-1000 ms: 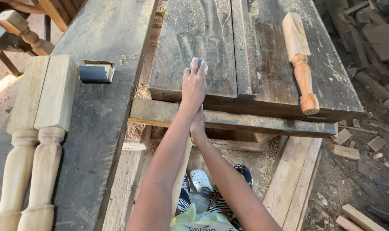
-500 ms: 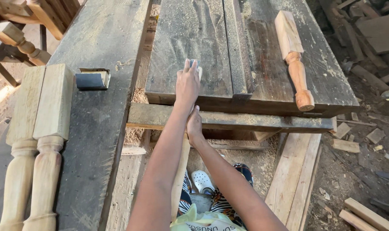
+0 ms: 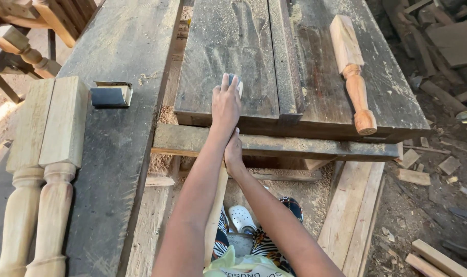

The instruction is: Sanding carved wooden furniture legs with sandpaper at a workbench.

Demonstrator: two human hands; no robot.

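My left hand (image 3: 225, 105) lies palm down on a dusty dark plank (image 3: 228, 46), its fingers over a small dark sanding block (image 3: 237, 81). Just below it, at the front beam (image 3: 305, 146), my right hand (image 3: 234, 152) is closed around the top of a pale wooden piece (image 3: 215, 215) that runs down toward my knees. My left forearm crosses in front and hides part of that piece and of my right hand.
A reddish turned leg (image 3: 352, 66) lies on the right planks. Two pale turned legs (image 3: 43, 169) rest on the left board beside a folded sandpaper block (image 3: 111, 95). Wood offcuts (image 3: 413, 177) litter the ground at right. A white shoe (image 3: 241, 218) shows below.
The view has shifted slightly. My left hand has stayed over the sanding block, its fingers curling a little more around it. My right hand keeps its grip on the pale piece.
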